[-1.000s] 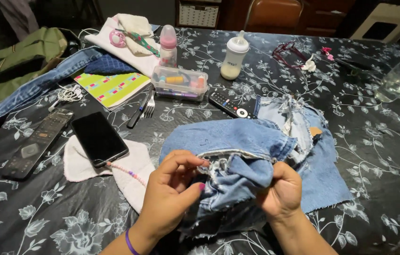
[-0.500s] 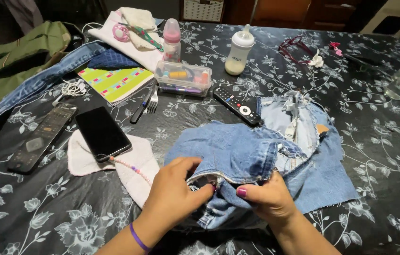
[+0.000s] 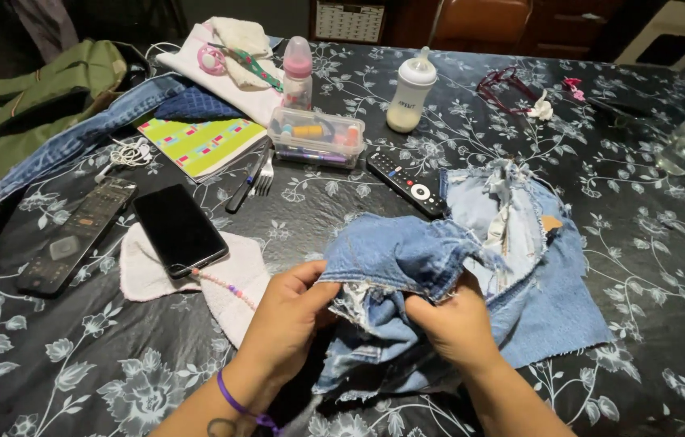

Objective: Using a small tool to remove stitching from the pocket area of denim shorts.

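A cut piece of blue denim (image 3: 472, 267) with frayed edges lies bunched on a black table (image 3: 100, 364) with a white flower print. My left hand (image 3: 282, 324) pinches the denim's raised left edge between thumb and fingers. A purple band sits on that wrist. My right hand (image 3: 456, 324) grips a fold of the same denim near its middle, fingers tucked under the cloth. The denim's far part spreads flat to the right.
Left of my hands a black phone (image 3: 179, 231) rests on a white cloth (image 3: 233, 283). A dark remote (image 3: 76, 235) and a second remote (image 3: 407, 182) lie nearby. Farther back are a clear plastic box (image 3: 316, 137), two baby bottles (image 3: 410, 91), a striped notebook (image 3: 201, 144) and a fork (image 3: 265, 174).
Both hands have shifted their hold on the denim. The left edge is now lifted higher and the fold is opened between my hands.
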